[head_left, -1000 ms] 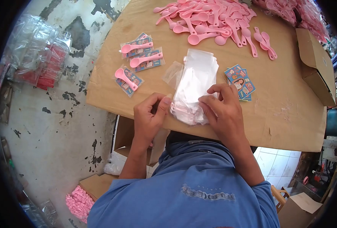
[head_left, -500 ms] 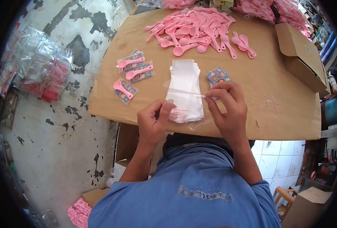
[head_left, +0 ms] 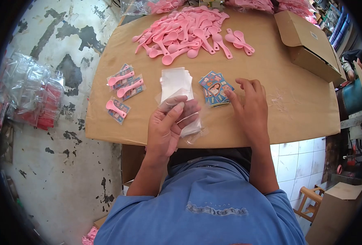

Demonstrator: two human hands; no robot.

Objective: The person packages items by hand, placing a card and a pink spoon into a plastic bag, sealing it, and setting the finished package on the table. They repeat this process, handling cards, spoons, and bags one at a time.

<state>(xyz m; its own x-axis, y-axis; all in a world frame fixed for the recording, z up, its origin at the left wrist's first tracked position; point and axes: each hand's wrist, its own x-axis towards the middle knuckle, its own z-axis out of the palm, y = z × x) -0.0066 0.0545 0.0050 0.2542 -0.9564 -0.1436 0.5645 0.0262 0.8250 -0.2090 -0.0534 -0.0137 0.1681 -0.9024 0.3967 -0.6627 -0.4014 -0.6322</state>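
Observation:
My left hand [head_left: 163,128] is closed on a clear plastic bag [head_left: 181,94], held between thumb and fingers above the table. Beneath it lies a stack of clear plastic bags [head_left: 174,78], partly hidden by that hand. My right hand [head_left: 251,104] is open at the right edge of a small pile of blue printed cards [head_left: 214,86]. Its thumb and fingers are apart, and the thumb is close to the top card; whether it touches cannot be made out. To the left, pink measuring spoons [head_left: 130,88] lie on several bagged cards [head_left: 123,116].
A large heap of pink spoons [head_left: 183,30] covers the back of the brown table [head_left: 246,126]. An open cardboard box [head_left: 311,51] stands at the back right. Bagged pink goods [head_left: 252,4] sit along the far edge. Plastic-wrapped packs [head_left: 36,90] are at far left.
My left hand has turned and raised the bag, its fingers now behind the clear plastic. My right hand has let go of the bag and moved right, to the cards. The view has shifted slightly.

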